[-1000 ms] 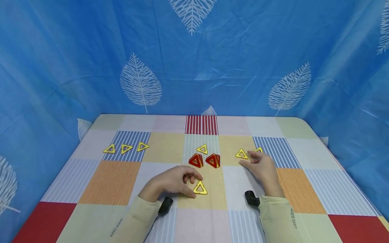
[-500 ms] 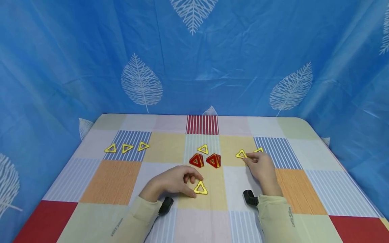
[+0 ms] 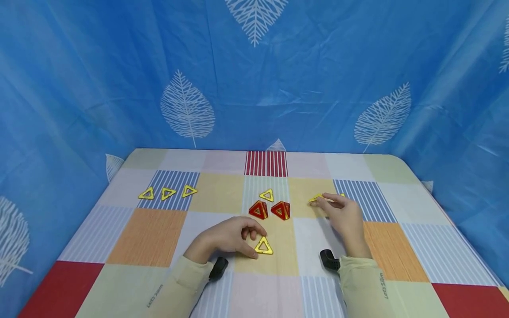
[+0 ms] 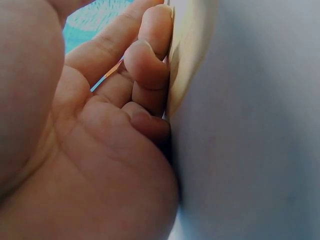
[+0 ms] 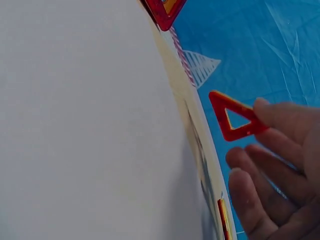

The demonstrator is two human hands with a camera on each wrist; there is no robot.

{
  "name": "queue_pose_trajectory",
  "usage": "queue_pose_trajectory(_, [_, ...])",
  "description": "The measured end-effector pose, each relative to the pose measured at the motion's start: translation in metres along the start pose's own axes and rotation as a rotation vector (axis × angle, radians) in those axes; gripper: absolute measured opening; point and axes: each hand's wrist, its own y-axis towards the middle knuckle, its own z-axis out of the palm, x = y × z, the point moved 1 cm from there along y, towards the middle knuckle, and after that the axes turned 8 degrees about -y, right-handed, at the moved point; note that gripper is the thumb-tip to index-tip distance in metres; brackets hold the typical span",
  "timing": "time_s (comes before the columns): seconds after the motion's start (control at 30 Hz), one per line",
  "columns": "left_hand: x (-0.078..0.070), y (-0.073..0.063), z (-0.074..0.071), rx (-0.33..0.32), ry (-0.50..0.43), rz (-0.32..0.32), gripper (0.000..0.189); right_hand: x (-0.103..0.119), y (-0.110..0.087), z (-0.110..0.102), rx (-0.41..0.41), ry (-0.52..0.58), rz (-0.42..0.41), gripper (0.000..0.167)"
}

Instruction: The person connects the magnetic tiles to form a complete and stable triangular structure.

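My right hand [image 3: 345, 218] pinches a yellow triangular magnetic tile [image 3: 315, 198] between thumb and fingertips, with the tile raised and tilted. In the right wrist view this tile [image 5: 218, 112] looks red-orange and its corner sits under the thumb. At the centre front, my left hand [image 3: 226, 238] rests on the table, thumb and index finger at two corners of another yellow tile [image 3: 263, 252] lying flat. The left wrist view shows curled fingers [image 4: 145, 65] against the tabletop; that tile is hidden there. Two red triangular pieces [image 3: 263, 209] lie side by side between the hands.
Behind the red pieces lies one yellow tile [image 3: 267, 200]. Three more yellow tiles [image 3: 146, 198] form a row at the back left. Partly hidden behind the right hand is another yellow tile [image 3: 342, 194]. A blue curtain [image 3: 254, 97] hangs behind the patchwork-covered table [image 3: 214, 194].
The right hand has closed its thumb and fingers on the yellow tile and tipped it up off the cloth. The left hand stays at its tile.
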Motion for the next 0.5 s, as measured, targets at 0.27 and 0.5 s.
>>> queue_pose_trajectory(0.27, [-0.0002,0.0010,-0.0001,-0.001,0.013,-0.005,0.039,-0.0018,0.0005,0.0035,0.035,0.031,-0.214,0.027])
queue_pose_trajectory(0.5, [0.0013,0.0003,-0.0010,0.005,0.028,0.010,0.040,0.0059,-0.0027,0.0070,0.188,0.126,-0.337,0.019])
